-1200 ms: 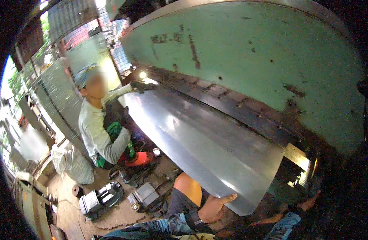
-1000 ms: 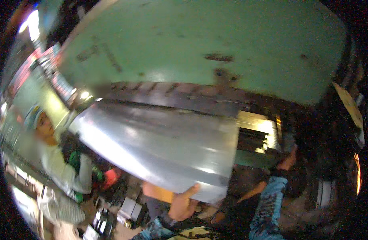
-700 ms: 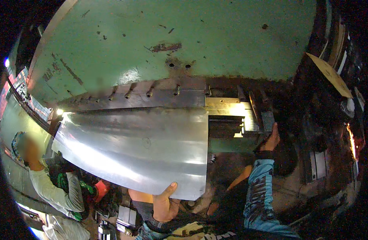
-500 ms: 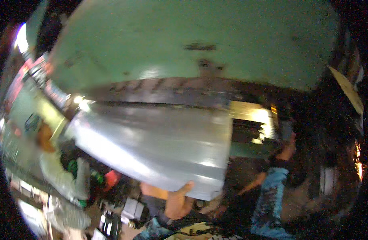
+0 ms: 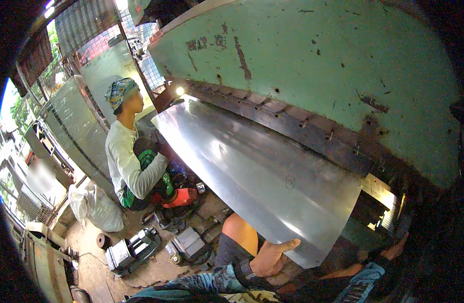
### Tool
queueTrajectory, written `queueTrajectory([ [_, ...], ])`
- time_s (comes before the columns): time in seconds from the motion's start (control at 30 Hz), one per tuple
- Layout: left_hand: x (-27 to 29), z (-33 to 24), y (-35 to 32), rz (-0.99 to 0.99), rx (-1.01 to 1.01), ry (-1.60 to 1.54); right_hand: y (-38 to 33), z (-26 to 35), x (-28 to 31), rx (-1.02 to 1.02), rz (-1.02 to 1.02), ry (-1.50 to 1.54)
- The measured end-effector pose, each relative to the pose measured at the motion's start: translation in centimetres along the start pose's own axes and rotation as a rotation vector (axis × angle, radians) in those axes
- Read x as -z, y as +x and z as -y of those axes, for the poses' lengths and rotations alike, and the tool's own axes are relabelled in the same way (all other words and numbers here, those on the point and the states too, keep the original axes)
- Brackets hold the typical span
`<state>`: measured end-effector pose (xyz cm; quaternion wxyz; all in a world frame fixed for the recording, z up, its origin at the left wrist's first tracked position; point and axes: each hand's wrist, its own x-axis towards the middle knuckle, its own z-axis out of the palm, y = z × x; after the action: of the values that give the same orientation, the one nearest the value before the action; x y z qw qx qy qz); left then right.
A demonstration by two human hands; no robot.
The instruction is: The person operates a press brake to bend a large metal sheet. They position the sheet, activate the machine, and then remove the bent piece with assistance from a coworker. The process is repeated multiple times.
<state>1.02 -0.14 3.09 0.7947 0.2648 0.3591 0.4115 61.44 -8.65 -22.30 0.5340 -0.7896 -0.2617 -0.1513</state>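
Observation:
A wide grey sheet of metal (image 5: 252,166) lies tilted in front of a large green machine (image 5: 313,55), its far long edge under the machine's dark bolted beam (image 5: 272,107). A small circled mark shows on its surface. My left hand (image 5: 268,256) grips the sheet's near edge, thumb on top and the other fingers underneath. At the lower right, beside the machine's shadowed end, is my right hand (image 5: 397,247); darkness hides its fingers. A pale yellow-lit plate (image 5: 379,191) sits by the sheet's right corner.
A co-worker (image 5: 133,156) in a light shirt squats at the sheet's left end. On the floor are a grey metal block-like vise (image 5: 133,250), another grey device (image 5: 188,245), a dark roll (image 5: 103,240) and a white sack (image 5: 95,207). A bright lamp (image 5: 180,91) shines at the beam's far end.
The view has swung left and steadied, so the sheet now slants and the co-worker shows fully. My left hand keeps its grip on the near edge. My right hand appears lower.

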Motion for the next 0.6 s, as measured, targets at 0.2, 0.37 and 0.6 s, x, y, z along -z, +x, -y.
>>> queueTrajectory([
  [0.2, 2.8, 0.8, -0.6, -0.038, -0.051, 0.622, -1.1, 4.2, 0.0, -0.389, -0.024, 0.604],
  [0.37, 2.8, 1.5, -0.2, -0.001, -0.238, 0.406, -3.1, 8.2, 0.5, -0.349, -0.191, 0.520],
  [0.6, -0.9, -1.4, -1.2, -0.109, -0.037, 0.005, -3.1, 17.3, 1.5, -0.590, -0.315, 0.617],
])
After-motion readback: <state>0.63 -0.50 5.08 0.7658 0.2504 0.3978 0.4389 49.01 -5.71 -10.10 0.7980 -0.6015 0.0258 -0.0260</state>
